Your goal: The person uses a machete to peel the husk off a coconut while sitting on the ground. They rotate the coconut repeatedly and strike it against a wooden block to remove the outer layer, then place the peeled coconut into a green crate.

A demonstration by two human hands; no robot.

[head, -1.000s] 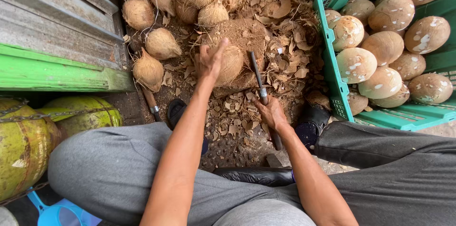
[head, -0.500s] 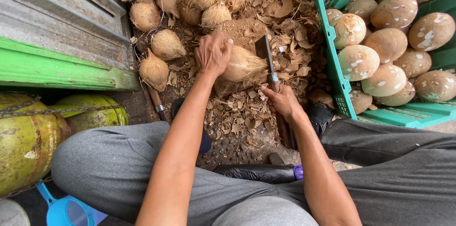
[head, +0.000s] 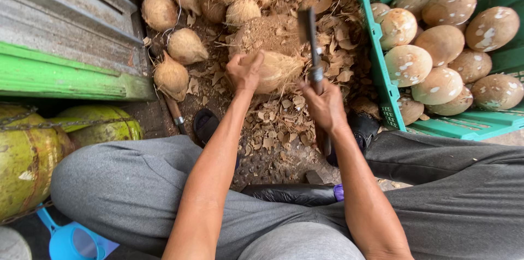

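Green gas cylinders [head: 33, 156] stand at the left edge of the ground. Your left hand [head: 244, 71] clamps its fingers over the near end of the coconut [head: 278, 70], which lies on the husk-strewn ground [head: 273, 129]. Your right hand [head: 326, 106] grips the cleaver [head: 311, 41], blade raised beside the coconut. The green crate [head: 382, 63] holds peeled coconuts at right.

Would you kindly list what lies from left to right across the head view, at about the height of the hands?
Green board → loose husked coconut → left hand → held coconut → right hand holding the cleaver → green crate of peeled coconuts.
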